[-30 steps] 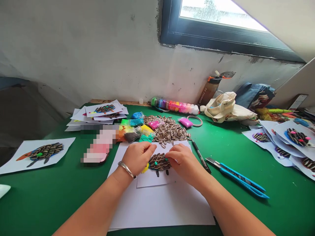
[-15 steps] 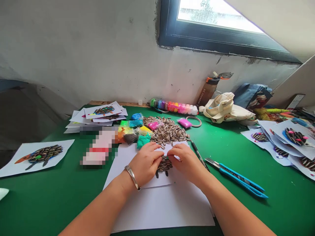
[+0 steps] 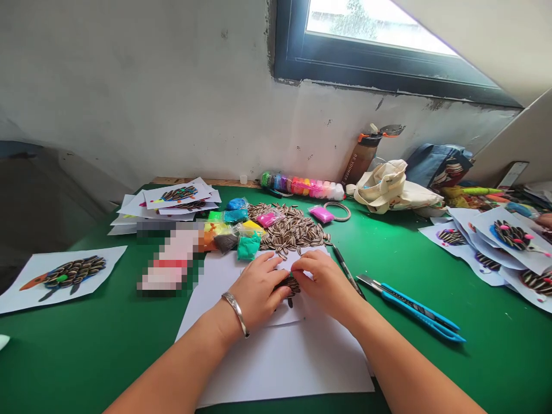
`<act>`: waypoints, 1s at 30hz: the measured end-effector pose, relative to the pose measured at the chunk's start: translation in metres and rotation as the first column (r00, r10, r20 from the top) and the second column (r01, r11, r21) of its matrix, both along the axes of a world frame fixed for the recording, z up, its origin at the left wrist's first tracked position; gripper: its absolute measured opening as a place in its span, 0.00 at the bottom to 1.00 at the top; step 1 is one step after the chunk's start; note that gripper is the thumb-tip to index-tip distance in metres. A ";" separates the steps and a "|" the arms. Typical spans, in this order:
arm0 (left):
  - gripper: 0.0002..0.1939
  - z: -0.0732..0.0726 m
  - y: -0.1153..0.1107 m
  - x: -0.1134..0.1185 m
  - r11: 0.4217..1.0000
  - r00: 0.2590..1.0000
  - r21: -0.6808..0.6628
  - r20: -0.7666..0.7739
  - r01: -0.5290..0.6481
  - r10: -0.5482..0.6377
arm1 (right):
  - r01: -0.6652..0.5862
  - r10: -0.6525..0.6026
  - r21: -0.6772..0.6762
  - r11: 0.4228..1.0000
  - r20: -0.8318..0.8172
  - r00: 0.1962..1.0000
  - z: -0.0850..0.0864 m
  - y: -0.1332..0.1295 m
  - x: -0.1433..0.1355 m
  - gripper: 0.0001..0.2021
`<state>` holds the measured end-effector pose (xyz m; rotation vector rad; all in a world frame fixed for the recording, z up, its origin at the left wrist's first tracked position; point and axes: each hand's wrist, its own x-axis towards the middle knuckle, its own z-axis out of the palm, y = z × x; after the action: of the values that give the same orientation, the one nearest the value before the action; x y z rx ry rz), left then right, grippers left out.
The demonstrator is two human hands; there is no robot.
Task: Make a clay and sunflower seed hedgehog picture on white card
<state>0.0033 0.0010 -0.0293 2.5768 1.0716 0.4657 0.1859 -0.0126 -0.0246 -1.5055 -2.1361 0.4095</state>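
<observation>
My left hand (image 3: 261,286), with a silver bracelet on its wrist, lies over a small white paper (image 3: 282,319), fingers slightly apart and holding nothing visible. Striped sunflower seeds (image 3: 294,286) are stuck on this paper in a cluster, partly hidden under both hands. A short dark leg shape (image 3: 290,302) shows below them. My right hand (image 3: 324,282) is closed in a pinch at the upper edge of the cluster. A tiny green bit of modelling clay (image 3: 291,273) shows at its fingertips. Larger white sheets (image 3: 284,368) lie underneath.
Beyond the hands are a heap of loose seeds (image 3: 297,230) and clay packets, one teal (image 3: 249,247). To the right lie a black pen (image 3: 346,269) and a blue utility knife (image 3: 420,313). Finished seed pictures (image 3: 73,276) lie left, others right. A bottle (image 3: 362,158) stands behind.
My left hand has shifted slightly right and down, its thumb now covering more of the seed cluster and one dark leg. My right hand stays pinched near the same spot.
</observation>
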 end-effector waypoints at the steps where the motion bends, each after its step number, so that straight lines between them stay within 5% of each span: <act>1: 0.13 0.000 0.000 0.000 1.000 1.000 -0.009 0.004 -0.001 0.001 | -0.004 0.004 0.003 1.000 -0.003 1.000 -0.001 0.000 0.000 0.08; 30: 0.14 0.008 0.005 0.000 0.989 0.995 -0.146 0.102 0.012 0.003 | -0.042 0.042 -0.011 0.999 0.005 0.999 -0.007 -0.001 -0.007 0.07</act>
<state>0.0036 0.0060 -0.0218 2.4002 1.0248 0.4919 0.1791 -0.0138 -0.0317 -1.4711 -2.1762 0.4331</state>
